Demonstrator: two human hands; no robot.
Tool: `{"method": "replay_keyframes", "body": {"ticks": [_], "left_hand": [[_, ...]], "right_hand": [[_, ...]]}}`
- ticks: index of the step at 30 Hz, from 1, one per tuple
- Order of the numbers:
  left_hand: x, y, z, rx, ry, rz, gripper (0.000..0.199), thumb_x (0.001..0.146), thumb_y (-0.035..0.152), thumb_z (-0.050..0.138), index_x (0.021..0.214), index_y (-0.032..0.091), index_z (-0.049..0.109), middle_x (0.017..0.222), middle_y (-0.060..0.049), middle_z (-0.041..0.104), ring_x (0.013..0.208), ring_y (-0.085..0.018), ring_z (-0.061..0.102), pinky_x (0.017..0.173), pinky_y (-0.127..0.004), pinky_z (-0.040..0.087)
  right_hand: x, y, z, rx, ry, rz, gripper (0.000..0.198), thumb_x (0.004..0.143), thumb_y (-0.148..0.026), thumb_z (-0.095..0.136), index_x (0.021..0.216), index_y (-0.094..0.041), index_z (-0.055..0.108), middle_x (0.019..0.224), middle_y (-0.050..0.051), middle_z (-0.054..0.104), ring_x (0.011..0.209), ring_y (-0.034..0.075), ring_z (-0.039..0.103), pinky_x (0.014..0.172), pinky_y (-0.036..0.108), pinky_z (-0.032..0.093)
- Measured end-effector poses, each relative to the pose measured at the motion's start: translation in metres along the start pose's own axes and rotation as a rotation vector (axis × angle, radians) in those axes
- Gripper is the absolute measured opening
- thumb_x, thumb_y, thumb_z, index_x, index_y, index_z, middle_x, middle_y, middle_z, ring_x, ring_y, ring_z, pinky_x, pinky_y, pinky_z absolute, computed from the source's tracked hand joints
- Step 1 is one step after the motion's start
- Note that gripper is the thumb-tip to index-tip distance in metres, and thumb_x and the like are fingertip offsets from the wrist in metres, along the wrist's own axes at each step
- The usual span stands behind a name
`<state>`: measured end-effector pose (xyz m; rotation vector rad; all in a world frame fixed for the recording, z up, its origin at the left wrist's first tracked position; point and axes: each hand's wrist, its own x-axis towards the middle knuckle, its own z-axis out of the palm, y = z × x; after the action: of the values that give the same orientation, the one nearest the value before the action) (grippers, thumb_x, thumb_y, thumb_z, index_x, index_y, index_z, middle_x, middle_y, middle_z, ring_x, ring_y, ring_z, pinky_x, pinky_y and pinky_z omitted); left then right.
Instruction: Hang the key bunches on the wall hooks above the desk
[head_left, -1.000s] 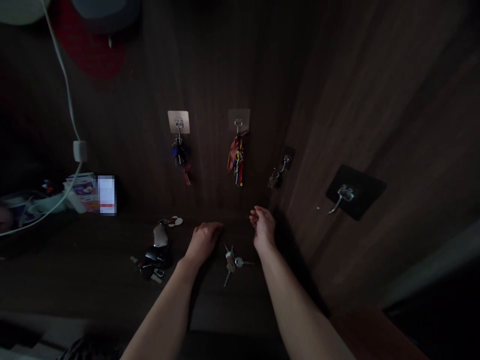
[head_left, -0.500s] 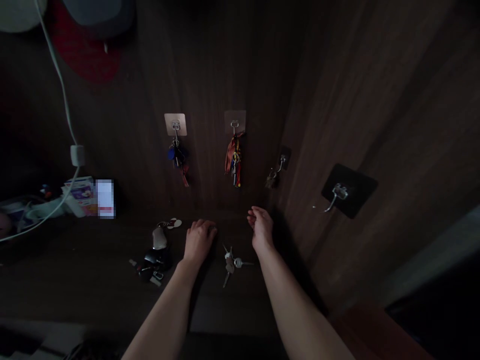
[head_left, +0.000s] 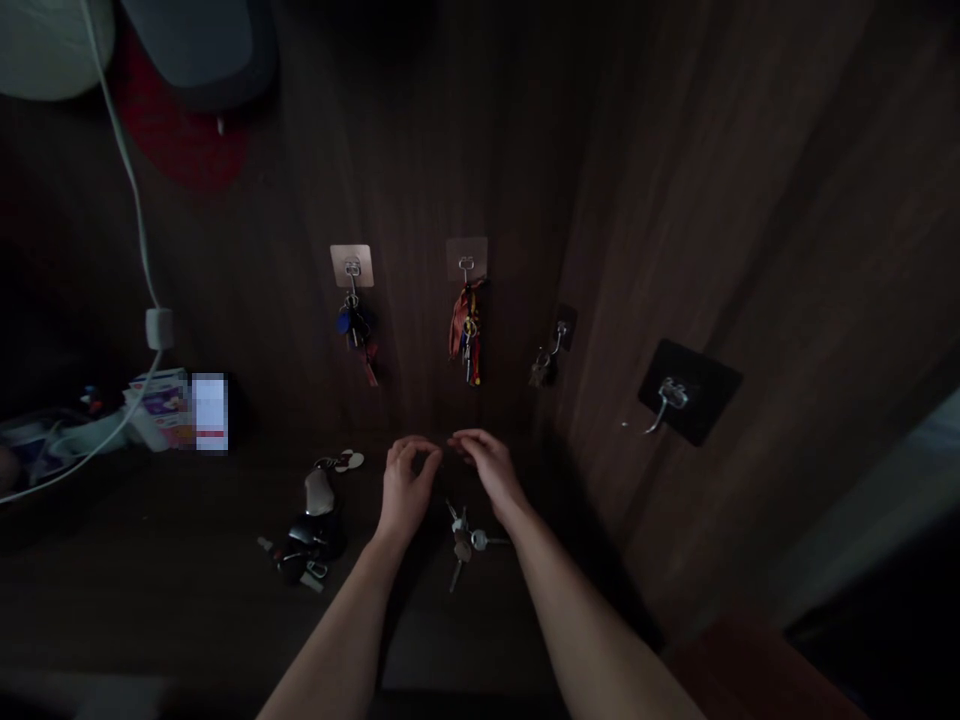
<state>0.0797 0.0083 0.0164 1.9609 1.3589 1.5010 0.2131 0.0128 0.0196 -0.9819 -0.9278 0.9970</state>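
My left hand (head_left: pixel 409 485) is held just above the dark wooden shelf, its fingers curled and its thumb bent towards them. Close beside it, my right hand (head_left: pixel 491 470) points left with fingers and thumb drawn together. A small gap separates the fingertips of the two hands. Whatever they pinch, if anything, is too small and dark to make out. Below and between the wrists, a loose bunch of silver keys (head_left: pixel 461 545) lies fanned out on the shelf. Left of my left hand rests a larger key bunch (head_left: pixel 315 530) with dark fobs and a red-and-white tag.
Keys with a blue fob (head_left: pixel 349 322) hang from a left wall hook, and keys with coloured straps (head_left: pixel 466 335) from a middle one. Small keys (head_left: pixel 538 368) hang near the corner. A bare hook (head_left: pixel 664 400) is on the right wall. Boxes (head_left: pixel 165 400) and a white cable (head_left: pixel 131 180) are left.
My right hand has moved left, close to my left hand, and its fingers have drawn together. My left hand has turned, bringing its thumb into view. The camera view has shifted slightly.
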Motion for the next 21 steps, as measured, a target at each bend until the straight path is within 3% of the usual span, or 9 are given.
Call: {"method": "replay_keyframes", "body": {"ticks": [3, 7, 14, 21], "left_hand": [[0.0, 0.002, 0.0, -0.084, -0.023, -0.024, 0.014, 0.078, 0.032, 0.056, 0.077, 0.021, 0.064, 0.097, -0.005, 0.059, 0.101, -0.02, 0.053, 0.093, -0.036, 0.04], [0.001, -0.002, 0.0, -0.171, -0.017, -0.088, 0.016, 0.077, 0.033, 0.057, 0.078, 0.02, 0.066, 0.101, -0.006, 0.057, 0.1, -0.019, 0.055, 0.089, -0.034, 0.043], [0.004, -0.012, 0.001, -0.255, 0.049, -0.129, 0.022, 0.077, 0.038, 0.057, 0.082, 0.019, 0.065, 0.097, -0.005, 0.062, 0.097, -0.018, 0.057, 0.089, -0.031, 0.044], [0.004, -0.01, -0.001, -0.306, 0.03, -0.158, 0.027, 0.078, 0.041, 0.054, 0.088, 0.018, 0.064, 0.097, -0.006, 0.065, 0.096, -0.018, 0.059, 0.087, -0.03, 0.045]], "right_hand": [[-0.007, 0.0, 0.008, -0.007, -0.138, 0.009, 0.012, 0.066, -0.032, 0.063, 0.068, -0.021, 0.069, 0.073, -0.001, 0.069, 0.077, 0.014, 0.06, 0.069, 0.023, 0.041], [-0.014, 0.001, 0.013, 0.114, -0.252, 0.106, 0.018, 0.068, -0.037, 0.063, 0.07, -0.019, 0.067, 0.069, -0.003, 0.065, 0.068, 0.011, 0.057, 0.064, 0.021, 0.041], [-0.019, -0.003, 0.013, 0.309, -0.349, 0.298, 0.025, 0.062, -0.038, 0.073, 0.071, -0.016, 0.066, 0.063, -0.002, 0.062, 0.059, 0.009, 0.056, 0.065, 0.024, 0.047], [-0.017, -0.002, 0.01, 0.307, -0.321, 0.316, 0.024, 0.06, -0.035, 0.076, 0.072, -0.016, 0.067, 0.061, -0.001, 0.063, 0.059, 0.009, 0.059, 0.061, 0.023, 0.047]]}}
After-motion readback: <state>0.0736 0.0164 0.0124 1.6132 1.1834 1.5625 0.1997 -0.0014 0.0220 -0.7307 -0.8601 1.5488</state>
